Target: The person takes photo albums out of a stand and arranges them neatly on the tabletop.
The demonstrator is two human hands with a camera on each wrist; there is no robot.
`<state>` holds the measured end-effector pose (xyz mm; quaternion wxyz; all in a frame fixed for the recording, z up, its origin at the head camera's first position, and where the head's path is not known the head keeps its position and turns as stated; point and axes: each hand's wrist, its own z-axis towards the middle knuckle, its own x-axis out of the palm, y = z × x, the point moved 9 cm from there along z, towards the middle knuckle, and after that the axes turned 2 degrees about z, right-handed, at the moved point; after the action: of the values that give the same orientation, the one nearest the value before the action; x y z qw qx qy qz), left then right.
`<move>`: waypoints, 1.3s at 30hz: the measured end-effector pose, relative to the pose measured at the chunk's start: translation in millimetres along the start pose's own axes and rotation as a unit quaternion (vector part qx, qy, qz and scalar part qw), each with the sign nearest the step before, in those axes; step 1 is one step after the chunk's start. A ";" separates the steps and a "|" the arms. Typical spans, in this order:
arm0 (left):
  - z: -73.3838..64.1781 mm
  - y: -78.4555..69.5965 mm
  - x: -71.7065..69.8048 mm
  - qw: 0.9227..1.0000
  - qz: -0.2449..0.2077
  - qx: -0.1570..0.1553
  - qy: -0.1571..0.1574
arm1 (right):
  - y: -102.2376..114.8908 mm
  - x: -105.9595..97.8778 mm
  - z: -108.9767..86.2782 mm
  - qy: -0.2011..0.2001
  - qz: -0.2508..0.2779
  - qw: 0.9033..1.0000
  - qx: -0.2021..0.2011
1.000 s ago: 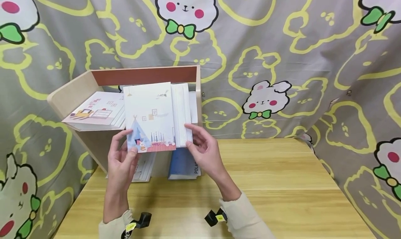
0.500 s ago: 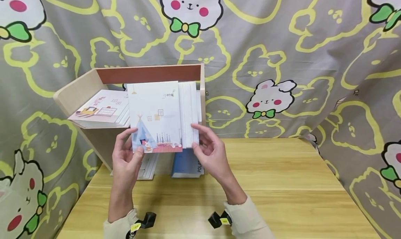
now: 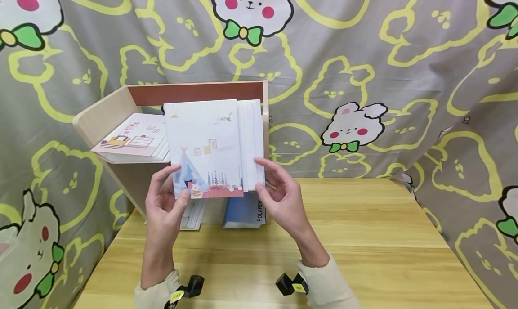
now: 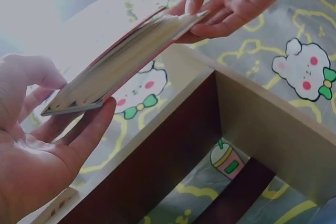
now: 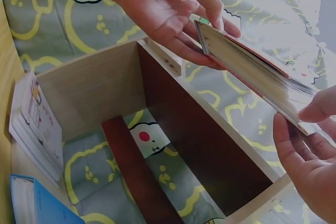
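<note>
A white book (image 3: 206, 142) with a blue tent drawn on its cover is held up in front of a wooden shelf in the head view. My left hand (image 3: 163, 205) pinches its lower left edge between thumb and fingers. At the right edge, my right hand (image 3: 285, 199) grips the pages and back cover, which stick out past the front cover. The left wrist view shows the book's page edges (image 4: 126, 59) from the side, tilted, with the covers slightly apart. Both hands also grip the book (image 5: 252, 77) in the right wrist view, above the shelf.
Behind the book stands the wooden shelf (image 3: 101, 109). On its upper level lies another illustrated book (image 3: 129, 139). Below are a blue book (image 3: 243, 212) lettered POLAROID and a white book (image 3: 193, 217). A wooden table (image 3: 364, 237) extends to the right, before a patterned curtain (image 3: 291, 75).
The book looks slightly larger and nearer the head camera, with both hands still on it. The whole head view has shifted a little, so the shelf appears further right.
</note>
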<state>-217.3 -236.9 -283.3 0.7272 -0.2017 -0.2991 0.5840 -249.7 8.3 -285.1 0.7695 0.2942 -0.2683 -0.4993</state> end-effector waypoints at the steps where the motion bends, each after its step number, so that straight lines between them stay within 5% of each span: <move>1: -0.4 -0.8 1.0 1.000 0.006 0.001 0.000 | 0.9 -1.0 -0.6 0.000 0.000 1.000 0.000; 8: -4.0 -0.5 4.3 0.998 0.062 -0.027 -0.012 | 5.1 -7.6 -4.9 0.002 -0.003 1.000 0.000; 22: -6.8 2.4 15.8 0.996 0.084 -0.032 -0.010 | 13.7 -19.2 -9.6 0.003 -0.007 1.000 -0.015; 29: -4.6 4.5 29.3 0.997 0.072 -0.005 0.020 | 15.7 -32.3 -16.2 -0.007 -0.026 1.000 -0.006; 39: -4.7 10.2 42.0 0.996 0.078 -0.006 0.043 | 19.3 -45.8 -21.1 -0.014 -0.043 0.999 -0.012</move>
<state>-215.7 -193.5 -285.0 0.6907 -0.2533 -0.2544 0.6277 -239.4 61.0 -291.1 0.7473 0.2890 -0.2601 -0.5389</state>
